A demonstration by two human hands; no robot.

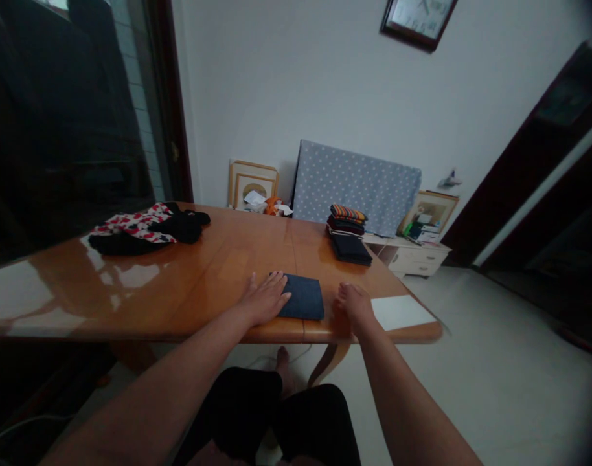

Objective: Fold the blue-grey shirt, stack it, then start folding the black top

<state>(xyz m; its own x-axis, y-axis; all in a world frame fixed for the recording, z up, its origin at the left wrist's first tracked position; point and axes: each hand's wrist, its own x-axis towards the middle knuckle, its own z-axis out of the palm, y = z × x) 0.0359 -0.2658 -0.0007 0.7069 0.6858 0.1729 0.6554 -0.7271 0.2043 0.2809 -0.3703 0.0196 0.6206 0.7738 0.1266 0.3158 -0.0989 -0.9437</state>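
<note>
Dark-framed clock (419,21) on white wall (257,90)

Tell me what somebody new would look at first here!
Probably the dark blue folded cloth partly under the left hand, by the near edge of the wooden table. Then the striped cloth atop a dark pile farther back, and a crumpled red, white and black cloth at the left.

A wall clock (418,22) and framed pictures (250,182) suggest a home.

Head view, single: the tabletop (247,249) is being looked down on from close by its near edge; the wall (276,84) beyond is being faced.
</note>
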